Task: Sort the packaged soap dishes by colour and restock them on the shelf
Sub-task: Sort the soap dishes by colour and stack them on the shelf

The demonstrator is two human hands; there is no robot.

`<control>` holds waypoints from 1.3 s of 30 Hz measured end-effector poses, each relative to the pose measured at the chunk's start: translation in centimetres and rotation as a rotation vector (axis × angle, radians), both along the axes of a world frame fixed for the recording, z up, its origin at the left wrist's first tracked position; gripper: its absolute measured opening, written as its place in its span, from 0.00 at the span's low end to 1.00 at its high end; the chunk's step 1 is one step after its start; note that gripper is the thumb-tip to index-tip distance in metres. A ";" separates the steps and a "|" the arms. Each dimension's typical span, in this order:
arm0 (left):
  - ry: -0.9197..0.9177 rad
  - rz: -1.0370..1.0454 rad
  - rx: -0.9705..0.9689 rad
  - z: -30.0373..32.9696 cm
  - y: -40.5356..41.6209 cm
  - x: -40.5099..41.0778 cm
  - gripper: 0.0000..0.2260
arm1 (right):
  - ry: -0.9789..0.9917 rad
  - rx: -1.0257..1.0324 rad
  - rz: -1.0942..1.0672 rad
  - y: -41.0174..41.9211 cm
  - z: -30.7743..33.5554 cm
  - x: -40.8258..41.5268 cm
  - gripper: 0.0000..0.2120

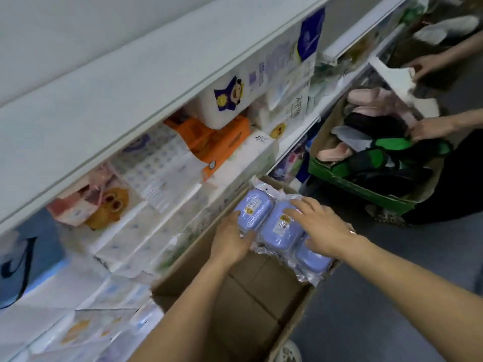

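Observation:
Three lilac-blue soap dishes in clear crinkly wrap lie side by side at the far end of a brown cardboard box (261, 304). My left hand (230, 240) grips the near end of the leftmost dish (253, 209), thumb curled against its side. My right hand (320, 228) lies flat with spread fingers across the middle dish (281, 227) and partly covers the right dish (312, 259). Each dish carries a small yellow and white label. The near part of the box shows its bare bottom.
White shelves (86, 142) on the left hold packs of tissue and paper goods. Another person's hands (431, 128) reach into a green-edged box (360, 190) of slippers at the right. Grey floor lies to the right of my box.

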State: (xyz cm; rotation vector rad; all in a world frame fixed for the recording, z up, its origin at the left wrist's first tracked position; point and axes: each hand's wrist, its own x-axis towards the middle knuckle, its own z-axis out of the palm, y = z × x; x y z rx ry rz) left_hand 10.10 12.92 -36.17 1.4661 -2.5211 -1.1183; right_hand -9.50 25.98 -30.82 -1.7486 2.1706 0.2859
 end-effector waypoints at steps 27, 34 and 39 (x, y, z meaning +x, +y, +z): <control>0.162 0.282 -0.258 11.2 -0.2 7.0 0.23 | -0.298 -0.321 0.034 -4.2 7.7 -0.2 0.45; 0.288 0.391 -0.436 20.8 2.8 13.7 0.26 | -0.503 -0.560 0.185 -6.5 15.1 5.5 0.38; 0.393 0.506 -0.412 27.2 3.8 19.7 0.22 | -0.610 -0.675 0.284 -9.4 20.7 10.9 0.38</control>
